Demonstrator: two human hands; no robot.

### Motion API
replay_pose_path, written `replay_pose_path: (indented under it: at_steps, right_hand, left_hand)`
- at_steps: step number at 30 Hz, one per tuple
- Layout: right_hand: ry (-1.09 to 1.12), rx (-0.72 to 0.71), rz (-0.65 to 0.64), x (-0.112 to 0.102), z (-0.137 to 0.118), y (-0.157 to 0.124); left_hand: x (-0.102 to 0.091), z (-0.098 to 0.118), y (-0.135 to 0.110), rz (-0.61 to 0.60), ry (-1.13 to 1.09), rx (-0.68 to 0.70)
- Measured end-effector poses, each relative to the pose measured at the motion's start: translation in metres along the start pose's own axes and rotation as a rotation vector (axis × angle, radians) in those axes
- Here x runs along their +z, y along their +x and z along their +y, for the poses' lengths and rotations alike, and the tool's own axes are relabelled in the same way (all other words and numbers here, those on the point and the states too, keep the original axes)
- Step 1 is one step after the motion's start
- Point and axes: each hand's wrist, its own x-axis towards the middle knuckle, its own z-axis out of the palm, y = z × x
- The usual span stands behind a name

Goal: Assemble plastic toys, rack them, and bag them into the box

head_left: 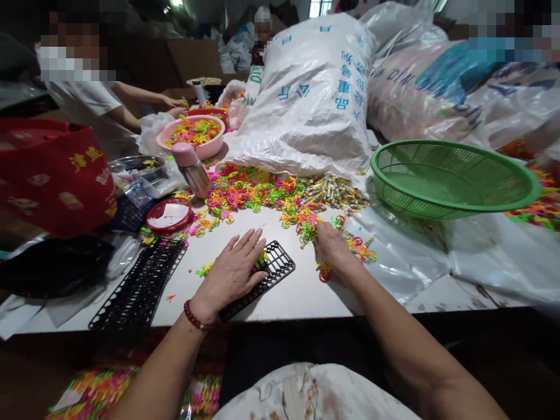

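My left hand [234, 268] lies spread, palm down, across a black plastic rack [280, 263] with rows of slots. Some yellow and green bits show in the rack under its fingers. My right hand [332, 248] reaches to the near edge of a heap of small bright plastic pieces [262, 192]. Its fingers are curled and pressed together at green and yellow pieces; what they pinch is hidden. Next to the heap lie short striped sticks with clear parts [335, 189]. A few loose pieces [203, 270] sit left of the rack.
More black racks [140, 280] are stacked at left, near a red basket [170, 214], a pink-capped flask [192, 169] and a red bag [52, 175]. A large white sack [306, 93] stands behind. A green basket [455, 178] is at right. A co-worker [87, 99] works beside a pink basin [216, 146].
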Motion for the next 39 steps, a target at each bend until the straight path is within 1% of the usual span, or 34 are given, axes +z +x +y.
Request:
replay_pose_path:
  at_steps: [3, 5, 7, 9, 10, 12, 15, 17, 20, 25, 28, 30, 34, 39]
  right_hand:
    - [0.102, 0.071, -0.009, 0.003, 0.000, 0.007]
    - [0.239, 0.132, 0.002, 0.004, 0.001, 0.009]
    - [0.479, 0.165, 0.074, 0.005, 0.001, 0.009]
    - [0.779, 0.165, 0.151, 0.005, -0.003, 0.007]
    - [0.916, 0.160, 0.168, 0.005, -0.006, 0.006]
    - [1.130, 0.148, 0.150, 0.005, -0.016, 0.003]
    - [1.284, 0.112, 0.081, 0.007, -0.031, -0.001]
    - [1.291, 0.095, 0.037, 0.012, -0.039, -0.002]
    - [1.222, 0.081, 0.006, 0.024, -0.049, -0.004]
    - [1.112, -0.005, -0.056, 0.041, -0.069, 0.000]
    - [1.029, -0.067, -0.042, 0.048, -0.083, 0.007]
    - [0.953, -0.151, -0.022, 0.050, -0.089, 0.011]
    - [0.848, -0.312, -0.059, 0.050, -0.091, 0.017]
    - [0.644, -0.401, -0.151, 0.046, -0.085, 0.022]
  left_hand:
    - [-0.001, 0.001, 0.000, 0.000, 0.001, -0.003]
    - [-0.002, 0.002, 0.000, -0.006, 0.003, -0.007]
    - [-0.003, 0.002, 0.000, -0.016, 0.003, -0.012]
    - [-0.003, 0.002, 0.000, -0.019, 0.000, -0.011]
    - [-0.003, 0.002, 0.000, -0.016, -0.002, -0.009]
    - [-0.003, 0.002, 0.000, -0.003, -0.005, -0.007]
    - [-0.002, 0.003, 0.000, 0.010, -0.001, -0.012]
    - [-0.003, 0.003, 0.000, 0.010, 0.004, -0.014]
    - [-0.005, 0.003, -0.001, -0.007, 0.007, -0.019]
    - [-0.006, 0.002, -0.002, -0.049, -0.010, -0.017]
    - [-0.006, 0.001, -0.001, -0.057, -0.025, -0.025]
    - [-0.006, 0.002, -0.001, -0.055, -0.033, -0.025]
    - [-0.008, 0.003, 0.000, -0.059, -0.036, -0.030]
    - [-0.007, 0.003, -0.001, -0.063, -0.024, -0.035]
